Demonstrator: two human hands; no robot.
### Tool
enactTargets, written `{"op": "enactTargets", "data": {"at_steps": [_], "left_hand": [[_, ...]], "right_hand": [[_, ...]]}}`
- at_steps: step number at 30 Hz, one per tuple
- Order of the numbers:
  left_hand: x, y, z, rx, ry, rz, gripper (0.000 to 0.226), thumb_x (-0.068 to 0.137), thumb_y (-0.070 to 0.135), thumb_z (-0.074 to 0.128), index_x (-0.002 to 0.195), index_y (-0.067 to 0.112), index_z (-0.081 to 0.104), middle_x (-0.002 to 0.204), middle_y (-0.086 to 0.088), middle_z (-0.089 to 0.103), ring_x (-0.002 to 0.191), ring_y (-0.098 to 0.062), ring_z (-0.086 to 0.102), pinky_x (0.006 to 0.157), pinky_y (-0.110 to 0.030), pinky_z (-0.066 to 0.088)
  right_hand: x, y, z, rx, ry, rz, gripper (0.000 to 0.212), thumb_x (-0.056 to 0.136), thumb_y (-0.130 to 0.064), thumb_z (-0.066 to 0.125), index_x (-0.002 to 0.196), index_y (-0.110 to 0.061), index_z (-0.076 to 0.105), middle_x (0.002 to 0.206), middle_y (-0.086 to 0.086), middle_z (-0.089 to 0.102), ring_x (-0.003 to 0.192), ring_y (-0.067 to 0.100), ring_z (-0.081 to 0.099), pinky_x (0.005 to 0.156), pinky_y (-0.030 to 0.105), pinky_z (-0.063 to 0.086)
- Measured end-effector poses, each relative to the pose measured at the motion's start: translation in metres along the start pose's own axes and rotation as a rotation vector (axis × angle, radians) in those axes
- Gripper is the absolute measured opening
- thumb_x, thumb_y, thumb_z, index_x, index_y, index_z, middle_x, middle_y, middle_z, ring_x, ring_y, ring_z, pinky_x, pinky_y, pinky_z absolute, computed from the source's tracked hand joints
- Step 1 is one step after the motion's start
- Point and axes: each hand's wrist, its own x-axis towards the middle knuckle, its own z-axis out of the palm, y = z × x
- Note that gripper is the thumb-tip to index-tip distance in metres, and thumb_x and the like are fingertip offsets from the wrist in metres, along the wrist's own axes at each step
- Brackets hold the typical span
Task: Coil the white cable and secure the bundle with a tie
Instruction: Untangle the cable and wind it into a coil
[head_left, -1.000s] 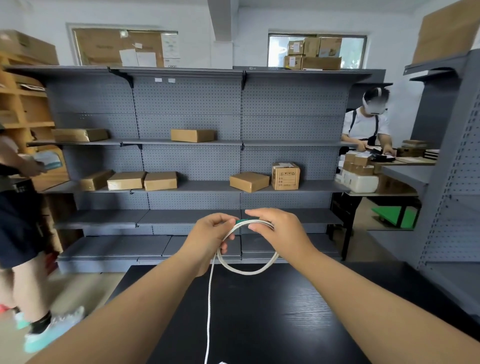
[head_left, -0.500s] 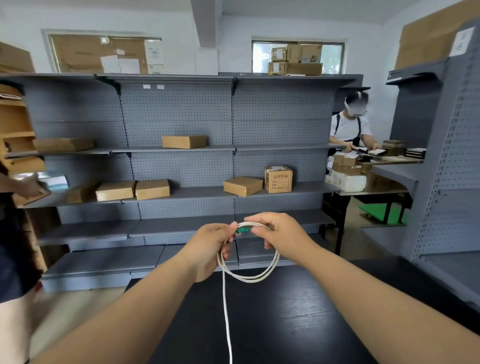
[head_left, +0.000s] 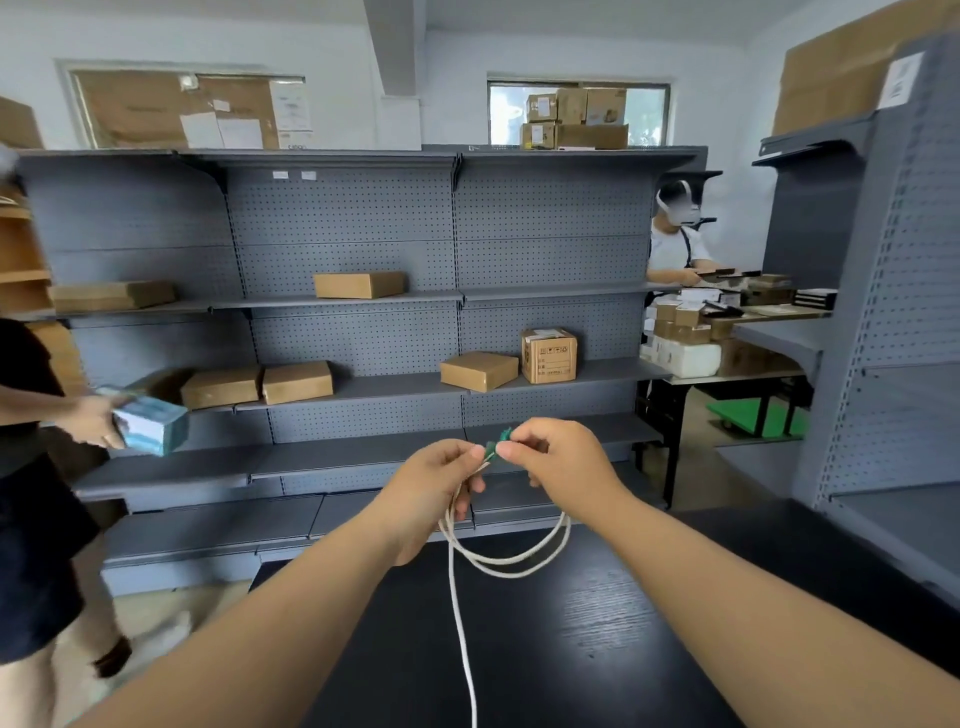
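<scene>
The white cable hangs in two loops below my hands, above the black table. Its free end trails straight down past the frame's lower edge. My left hand grips the top of the loops with curled fingers. My right hand pinches a small green tie between thumb and fingertips, right beside the left thumb. Both hands meet at chest height over the table's far edge.
Grey pegboard shelving with several cardboard boxes stands behind the table. A person at the left holds a pale blue box. Another person works at a cluttered desk at the right. A grey shelf unit flanks the right side.
The loops have dropped lower and hang looser under my hands. My right hand has shifted from the cable loop to pinching the green tie. The camera view has swung slightly.
</scene>
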Motion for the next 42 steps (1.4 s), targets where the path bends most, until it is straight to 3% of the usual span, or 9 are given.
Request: {"op": "enactTargets", "data": {"at_steps": [4,6,8,11,14,19,24,34,42], "left_hand": [[0.003,-0.009,0.004,0.284,0.069,0.149,0.004,0.091,0.022,0.058,0.089,0.019,0.062,0.066,0.003,0.053,0.047,-0.003,0.041,0.050,-0.017,0.036],[0.005,-0.010,0.008,0.408,0.131,0.209,0.008,0.090,0.022,0.060,0.083,0.021,0.063,0.061,0.007,0.050,0.044,0.001,0.041,0.050,-0.013,0.033],[0.007,-0.008,0.011,0.477,0.177,0.235,0.013,0.091,0.022,0.059,0.078,0.021,0.063,0.058,0.009,0.047,0.044,0.002,0.041,0.049,-0.012,0.034],[0.010,-0.003,0.014,0.550,0.168,0.253,0.014,0.091,0.021,0.058,0.081,0.015,0.065,0.057,0.008,0.045,0.046,0.001,0.040,0.050,-0.011,0.034],[0.014,0.001,0.019,0.578,0.170,0.248,0.016,0.092,0.022,0.057,0.086,0.011,0.068,0.059,0.006,0.046,0.049,-0.001,0.039,0.051,-0.011,0.034],[0.019,0.007,0.029,0.571,0.173,0.217,0.018,0.092,0.023,0.057,0.087,0.011,0.068,0.056,0.009,0.044,0.041,0.003,0.041,0.047,-0.011,0.033],[0.023,0.009,0.043,0.561,0.194,0.207,0.016,0.092,0.028,0.056,0.081,0.022,0.066,0.062,0.008,0.052,0.050,0.001,0.043,0.053,-0.014,0.035],[0.018,-0.010,0.066,0.120,0.150,0.077,0.011,0.092,0.016,0.057,0.082,0.015,0.062,0.067,0.002,0.054,0.058,-0.010,0.054,0.057,-0.017,0.045],[0.016,-0.020,0.076,-0.108,0.216,-0.106,0.020,0.097,0.023,0.047,0.087,0.010,0.058,0.068,0.002,0.061,0.059,-0.010,0.063,0.064,-0.023,0.051]], "right_hand": [[-0.001,0.003,-0.005,0.253,-0.044,0.221,0.013,0.087,-0.018,0.065,0.075,-0.013,0.062,0.067,0.005,0.058,0.041,0.001,0.046,0.046,0.015,0.043],[-0.002,0.005,-0.007,0.223,-0.052,0.228,0.006,0.087,-0.020,0.065,0.088,-0.018,0.060,0.070,0.004,0.061,0.046,0.008,0.049,0.048,0.020,0.046],[-0.002,0.008,-0.011,0.109,-0.059,0.134,0.025,0.086,-0.019,0.065,0.108,-0.030,0.056,0.075,0.002,0.062,0.048,0.007,0.050,0.047,0.019,0.046],[-0.001,0.010,-0.020,-0.137,-0.066,-0.110,0.029,0.088,-0.020,0.062,0.117,-0.025,0.065,0.089,-0.009,0.061,0.061,0.000,0.052,0.063,0.025,0.050],[0.002,0.017,-0.028,-0.370,-0.126,-0.225,0.034,0.092,-0.028,0.056,0.123,-0.016,0.062,0.112,0.006,0.063,0.099,0.017,0.060,0.090,0.033,0.046],[0.001,0.024,-0.039,-0.574,-0.286,-0.279,0.056,0.091,-0.034,0.057,0.140,-0.011,0.042,0.132,0.007,0.047,0.121,0.022,0.045,0.102,0.030,0.036],[0.005,0.021,-0.048,-0.806,-0.321,-0.261,0.046,0.101,-0.029,0.036,0.143,-0.011,0.034,0.130,0.011,0.053,0.120,0.027,0.049,0.094,0.036,0.040],[0.010,0.038,-0.064,-0.649,-0.266,0.001,0.030,0.101,-0.028,0.035,0.104,-0.007,0.056,0.103,0.011,0.062,0.083,0.021,0.050,0.070,0.031,0.037],[0.013,0.051,-0.059,-0.166,-0.145,0.249,0.025,0.097,-0.020,0.044,0.088,-0.008,0.064,0.082,0.008,0.067,0.080,0.026,0.062,0.083,0.042,0.051]]}}
